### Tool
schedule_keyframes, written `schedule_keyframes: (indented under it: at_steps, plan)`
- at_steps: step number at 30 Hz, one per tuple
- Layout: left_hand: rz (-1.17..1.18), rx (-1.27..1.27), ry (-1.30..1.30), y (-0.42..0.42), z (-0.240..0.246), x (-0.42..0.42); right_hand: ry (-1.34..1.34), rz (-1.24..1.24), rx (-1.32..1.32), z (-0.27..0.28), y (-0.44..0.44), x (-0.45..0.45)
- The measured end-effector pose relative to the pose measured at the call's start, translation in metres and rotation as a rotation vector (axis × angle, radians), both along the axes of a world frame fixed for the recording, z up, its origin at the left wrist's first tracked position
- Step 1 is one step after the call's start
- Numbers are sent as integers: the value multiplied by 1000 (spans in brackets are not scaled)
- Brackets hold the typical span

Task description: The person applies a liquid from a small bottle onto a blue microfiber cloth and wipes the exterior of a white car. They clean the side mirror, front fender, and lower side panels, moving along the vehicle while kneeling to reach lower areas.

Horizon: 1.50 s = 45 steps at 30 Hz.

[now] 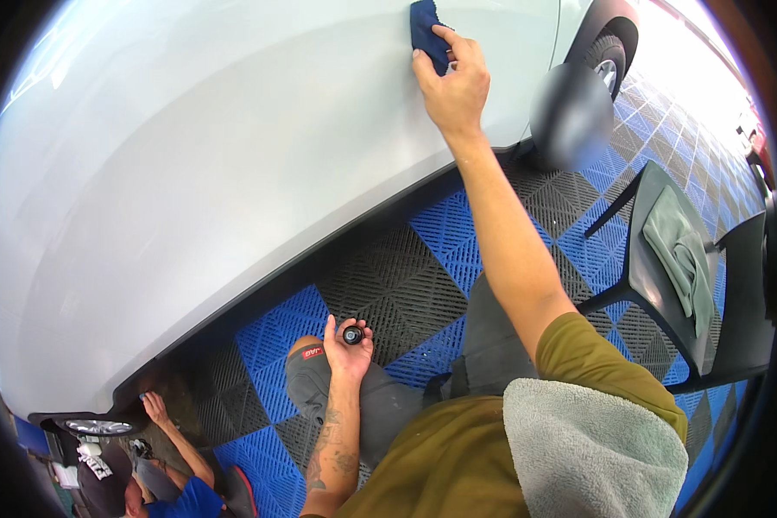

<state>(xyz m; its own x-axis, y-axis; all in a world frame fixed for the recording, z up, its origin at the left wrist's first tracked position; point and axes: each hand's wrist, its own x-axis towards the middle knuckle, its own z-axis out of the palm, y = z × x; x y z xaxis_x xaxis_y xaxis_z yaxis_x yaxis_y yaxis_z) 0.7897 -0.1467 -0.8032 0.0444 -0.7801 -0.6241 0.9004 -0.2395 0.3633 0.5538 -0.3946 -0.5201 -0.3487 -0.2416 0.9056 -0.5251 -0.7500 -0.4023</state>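
Observation:
A dark blue cloth (425, 32) with zigzag-cut edges is pinched between the thumb and fingers of my right hand (458, 81). The cloth lies against the white side panel (265, 149) of a car, high in the view. Low over my bent knee, my left hand (348, 355) is turned palm up. Its fingers curl around a small dark bottle (353, 335), seen from its black top. A grey towel (596, 447) is draped over my right shoulder.
Blue and black slatted floor tiles (392, 294) run beneath the car's sill. At right stands a black chair (660, 278) with a grey-green cloth (680, 249) on its seat. Another person (175, 495) crouches at lower left, one hand near a car wheel (97, 427). Another wheel (605, 65) shows upper right.

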Motion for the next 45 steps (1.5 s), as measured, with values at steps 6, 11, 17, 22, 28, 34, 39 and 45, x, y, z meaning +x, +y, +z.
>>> schedule_keyframes:
  at_steps: [6, 11, 17, 22, 28, 34, 39, 45]
  plan:
    - [-27, 14, -21, -7, -3, -2, 273, 135, -96, 2, 63, 141]
    - [-36, -7, -9, -6, -6, 2, 164, 132, -124, -1, 56, 113]
    - [-70, -8, -46, -1, -13, 10, -231, -12, 97, -26, 24, 45]
    - [-86, 17, -60, -8, -15, 9, 195, 178, -54, -49, 64, 141]
    - [-105, 49, -53, -6, -11, 9, -172, 84, 159, -44, 36, 53]
    - [-145, 4, -42, -10, -11, 7, 34, 132, 38, -75, 54, 109]
    - [-157, 5, -31, -12, -9, 4, 268, 137, 110, -88, 68, 116]
    - [-181, 11, -41, -8, -12, 7, -225, 15, 271, -83, 33, 43]
